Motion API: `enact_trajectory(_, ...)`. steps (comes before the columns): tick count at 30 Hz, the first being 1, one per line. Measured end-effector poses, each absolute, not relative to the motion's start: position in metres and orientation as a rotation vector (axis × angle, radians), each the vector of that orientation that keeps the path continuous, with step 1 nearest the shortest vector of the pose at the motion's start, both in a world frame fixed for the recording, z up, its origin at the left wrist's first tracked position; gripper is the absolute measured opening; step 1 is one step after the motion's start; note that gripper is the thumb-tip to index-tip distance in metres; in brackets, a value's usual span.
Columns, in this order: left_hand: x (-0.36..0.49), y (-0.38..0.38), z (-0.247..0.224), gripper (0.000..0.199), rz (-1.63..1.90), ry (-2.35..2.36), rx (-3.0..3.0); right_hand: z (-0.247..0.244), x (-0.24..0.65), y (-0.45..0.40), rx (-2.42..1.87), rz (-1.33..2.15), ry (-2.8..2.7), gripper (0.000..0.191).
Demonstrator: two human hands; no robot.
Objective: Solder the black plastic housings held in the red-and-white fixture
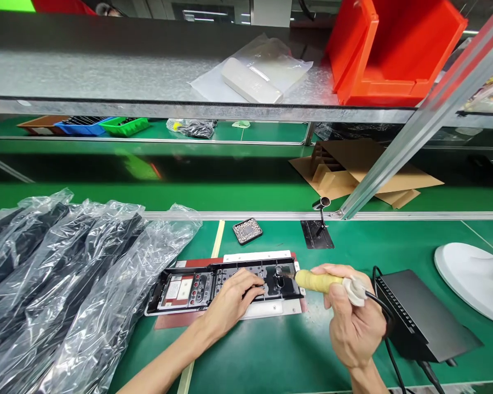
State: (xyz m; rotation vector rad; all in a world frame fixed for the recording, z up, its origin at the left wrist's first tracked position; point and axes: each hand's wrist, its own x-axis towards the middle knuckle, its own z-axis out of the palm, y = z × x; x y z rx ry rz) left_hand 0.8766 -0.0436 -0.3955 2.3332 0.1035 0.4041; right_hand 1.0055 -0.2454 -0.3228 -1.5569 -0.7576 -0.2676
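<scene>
A long black plastic housing (230, 282) lies in a fixture with white plates (263, 310) on the green bench. My left hand (234, 295) rests over the housing's middle, its fingertips together on the part; whatever may be between them is too small to make out. In my right hand (351, 306) is a soldering iron (318, 280) with a yellow-wrapped handle, its tip pointing left at a round post (278, 278) near the housing's right end. Whether the tip touches the post cannot be seen. Behind the housing is a small black tray (247, 231) of tiny metal parts.
Plastic-bagged dark parts (86, 273) lie at the left. An iron stand (318, 232) is behind the housing. A black box (423, 312) with cables sits right, beside a white round base (472, 279). A metal shelf (148, 106) with a red bin (394, 87) crosses above.
</scene>
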Motion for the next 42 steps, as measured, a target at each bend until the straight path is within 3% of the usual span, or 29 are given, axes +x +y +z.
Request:
enact_trajectory(12, 0.867, -0.047, -0.402, 0.028, 0.438, -0.006, 2.581, -0.323, 0.996, -0.228, -1.524, -0.146, -0.835, 0.015)
enact_trajectory(28, 0.833, -0.037, -0.424, 0.044, 1.072, 0.226, 2.495, -0.322, 0.992, -0.203, -1.659, -0.104, -0.952, 0.013)
enact_trajectory(42, 0.833, -0.038, -0.426, 0.042, 1.12, 0.217, 2.453, -0.316, 0.991, -0.197, -1.703, -0.1, -1.02, 0.013)
